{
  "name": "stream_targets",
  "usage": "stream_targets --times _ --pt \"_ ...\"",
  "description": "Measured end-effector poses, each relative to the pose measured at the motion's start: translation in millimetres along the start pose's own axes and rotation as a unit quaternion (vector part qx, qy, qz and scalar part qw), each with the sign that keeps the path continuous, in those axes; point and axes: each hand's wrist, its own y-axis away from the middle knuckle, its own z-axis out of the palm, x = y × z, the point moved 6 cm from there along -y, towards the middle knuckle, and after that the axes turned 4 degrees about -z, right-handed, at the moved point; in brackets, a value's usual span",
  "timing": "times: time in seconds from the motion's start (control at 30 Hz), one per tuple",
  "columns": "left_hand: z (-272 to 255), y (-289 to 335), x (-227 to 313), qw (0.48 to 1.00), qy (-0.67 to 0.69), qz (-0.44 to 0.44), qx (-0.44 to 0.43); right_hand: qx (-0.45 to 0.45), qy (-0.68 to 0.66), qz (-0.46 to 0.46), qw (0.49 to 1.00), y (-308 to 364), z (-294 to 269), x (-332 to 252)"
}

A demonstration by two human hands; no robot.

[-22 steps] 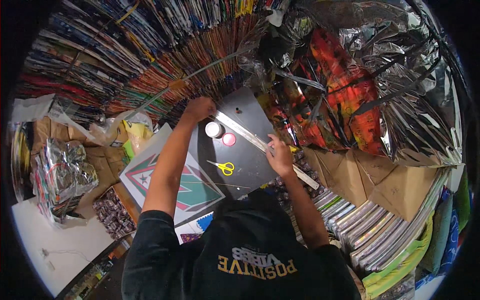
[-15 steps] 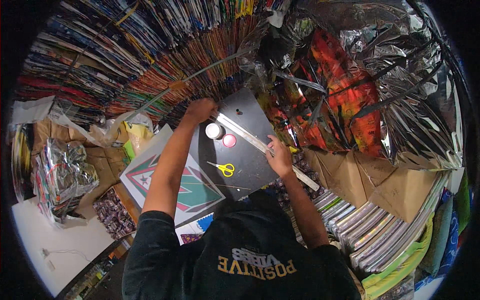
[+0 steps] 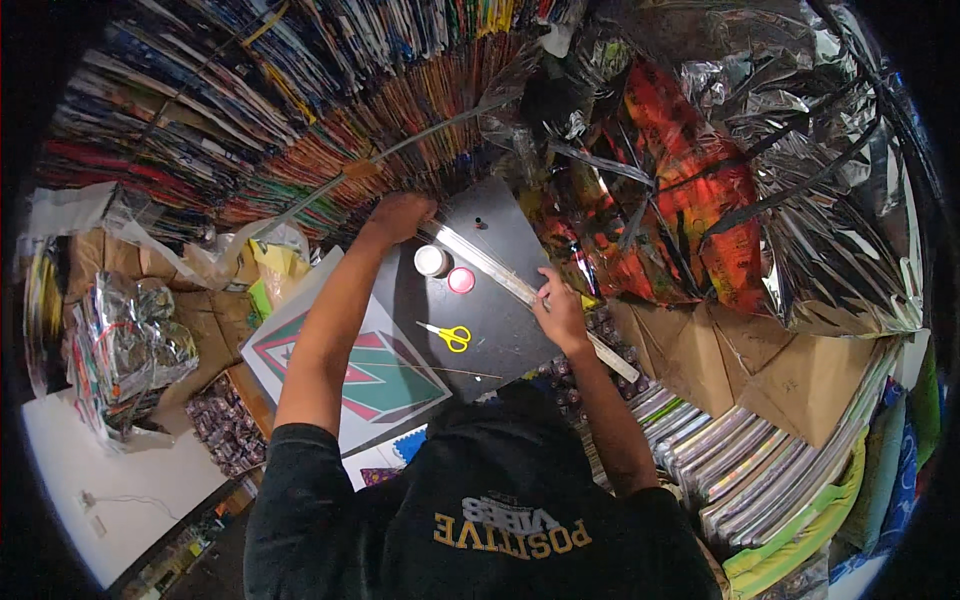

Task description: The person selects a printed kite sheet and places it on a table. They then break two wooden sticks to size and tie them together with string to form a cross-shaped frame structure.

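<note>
A long pale ruler (image 3: pixel 485 262) lies diagonally across the dark board (image 3: pixel 505 350). My left hand (image 3: pixel 403 216) is closed at its far end, with its fingertips mostly hidden; thin strands or sticks show beside it. Lower down, my right hand (image 3: pixel 560 310) grips the ruler with bent fingers, and the near end sticks out past the wrist. Between my arms stand an open round jar (image 3: pixel 431 261) with a white top and a pink-red lid (image 3: pixel 461 280). Yellow-handled scissors (image 3: pixel 454 338) rest nearer to me. A small black cap-like piece (image 3: pixel 479 222) sits beyond the ruler.
Under my left forearm lies a printed sheet (image 3: pixel 400 385) in green, red and white. Packed folded sheets (image 3: pixel 400 120) line the far left. Red and silver foil bundles (image 3: pixel 690 190) fill the far right. Stacked packs (image 3: pixel 740 460) and brown paper (image 3: pixel 780 375) lie at the right.
Hardly anything differs. My left forearm has shifted slightly to the left, and the right fingers have moved a little on the ruler. The jar, lid and scissors appear in nearly the same spots.
</note>
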Motion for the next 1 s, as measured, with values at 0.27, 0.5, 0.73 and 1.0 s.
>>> stream_targets --times 0.27,0.5,0.73,1.0 --pt "-67.8 31.0 13.3 1.0 0.016 -0.023 0.006 0.047 -0.036 -0.07 0.996 1.4 -9.7 1.1" --pt "-111.9 81.8 1.0 0.995 0.005 -0.052 0.081 0.001 -0.148 -0.014 0.989 -3.3 -12.5 12.6" --pt "-137.6 163.7 -9.1 0.978 0.087 -0.097 0.165 -0.042 -0.141 -0.018 0.989 1.1 -3.0 1.6" --pt "-139.4 252.2 -7.6 0.946 0.158 -0.103 0.264 -0.07 -0.206 -0.027 0.976 11.5 3.0 7.7"
